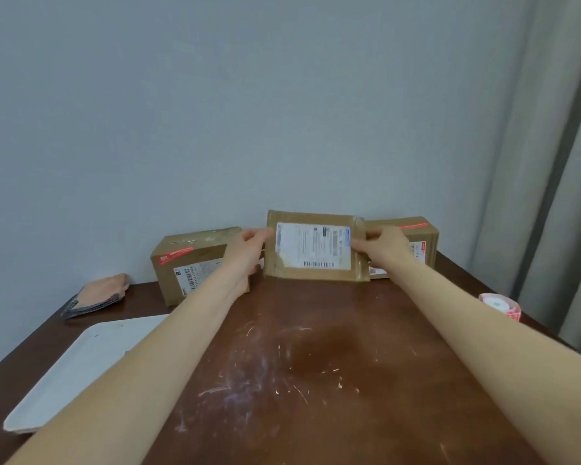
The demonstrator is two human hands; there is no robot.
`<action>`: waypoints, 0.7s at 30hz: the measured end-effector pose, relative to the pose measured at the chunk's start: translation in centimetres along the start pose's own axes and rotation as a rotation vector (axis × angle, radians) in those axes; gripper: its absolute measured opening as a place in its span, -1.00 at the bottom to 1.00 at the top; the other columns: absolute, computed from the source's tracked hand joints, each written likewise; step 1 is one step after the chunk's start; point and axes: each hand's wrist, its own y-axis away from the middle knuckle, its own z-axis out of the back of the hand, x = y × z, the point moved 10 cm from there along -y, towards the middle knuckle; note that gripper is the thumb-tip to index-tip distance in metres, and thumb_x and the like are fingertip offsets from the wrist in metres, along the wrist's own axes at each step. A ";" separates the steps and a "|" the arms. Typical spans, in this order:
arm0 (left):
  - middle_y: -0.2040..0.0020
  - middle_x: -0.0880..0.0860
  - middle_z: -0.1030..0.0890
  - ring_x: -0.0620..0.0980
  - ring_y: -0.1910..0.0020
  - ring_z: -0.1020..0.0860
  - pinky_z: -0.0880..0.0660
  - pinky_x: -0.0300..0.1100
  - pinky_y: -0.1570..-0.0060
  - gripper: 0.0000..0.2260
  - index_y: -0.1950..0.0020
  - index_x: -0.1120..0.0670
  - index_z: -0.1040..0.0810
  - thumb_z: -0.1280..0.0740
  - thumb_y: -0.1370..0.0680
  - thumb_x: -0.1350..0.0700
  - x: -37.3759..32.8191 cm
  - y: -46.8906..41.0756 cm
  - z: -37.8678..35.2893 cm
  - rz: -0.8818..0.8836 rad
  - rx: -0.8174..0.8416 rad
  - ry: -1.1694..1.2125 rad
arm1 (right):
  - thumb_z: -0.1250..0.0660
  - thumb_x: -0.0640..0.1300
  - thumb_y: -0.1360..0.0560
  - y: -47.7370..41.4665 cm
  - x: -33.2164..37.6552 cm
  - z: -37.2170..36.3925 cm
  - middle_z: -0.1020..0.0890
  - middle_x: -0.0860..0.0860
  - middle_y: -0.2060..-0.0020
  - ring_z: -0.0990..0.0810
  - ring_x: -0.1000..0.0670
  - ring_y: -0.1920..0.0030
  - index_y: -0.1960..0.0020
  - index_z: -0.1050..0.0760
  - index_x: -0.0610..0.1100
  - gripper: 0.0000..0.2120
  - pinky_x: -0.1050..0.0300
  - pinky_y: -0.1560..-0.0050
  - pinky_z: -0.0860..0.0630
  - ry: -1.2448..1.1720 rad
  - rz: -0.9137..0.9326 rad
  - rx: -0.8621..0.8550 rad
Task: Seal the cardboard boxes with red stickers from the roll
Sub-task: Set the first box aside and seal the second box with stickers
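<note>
Gripping the middle box [316,250] by its ends, my left hand [247,255] and right hand [384,246] curl round it, label towards me, at the far side of the table [316,364]. The left box [188,263] and right box [416,234] flanking it already carry red stickers [176,255]. This is the fetching step, I judge; next my right hand must let go for the sticker roll [500,305], well apart.

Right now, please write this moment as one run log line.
left hand: grips middle box | right hand: grips middle box | sticker roll: on table, untouched
</note>
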 end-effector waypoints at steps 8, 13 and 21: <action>-0.11 0.02 -0.53 -0.05 -0.16 -0.46 -0.42 -0.03 -0.28 -0.73 -0.17 0.14 -0.44 -0.29 -0.57 0.00 6.2 -2.5 -1.2 0.104 0.000 0.097 | -0.39 -0.21 -0.46 -1.8 -3.7 -3.9 -0.61 -0.02 -0.08 -0.58 -0.06 -0.06 -0.18 -0.47 -0.11 -0.70 0.00 -0.03 -0.53 0.062 -0.040 -0.040; -0.28 0.05 -0.47 -0.02 -0.19 -0.44 -0.36 -0.01 -0.34 -0.57 -0.31 0.14 -0.38 -0.33 -0.53 -0.04 7.6 -5.0 -2.8 0.110 0.037 0.069 | -0.33 -0.25 -0.50 -3.7 -4.1 -5.2 -0.57 -0.09 -0.17 -0.52 -0.09 -0.17 -0.31 -0.45 -0.17 -0.62 0.09 -0.06 -0.46 0.055 -0.015 -0.039; -0.40 0.06 -0.39 0.01 -0.33 -0.37 -0.35 -0.08 -0.31 -0.47 -0.47 0.14 -0.27 -0.29 -0.56 -0.02 8.1 -7.3 -5.1 0.137 0.077 0.004 | -0.35 -0.16 -0.51 -6.1 -5.4 -6.2 -0.56 -0.11 -0.18 -0.53 -0.09 -0.14 -0.39 -0.38 -0.18 -0.53 0.12 0.05 -0.44 0.109 -0.059 -0.025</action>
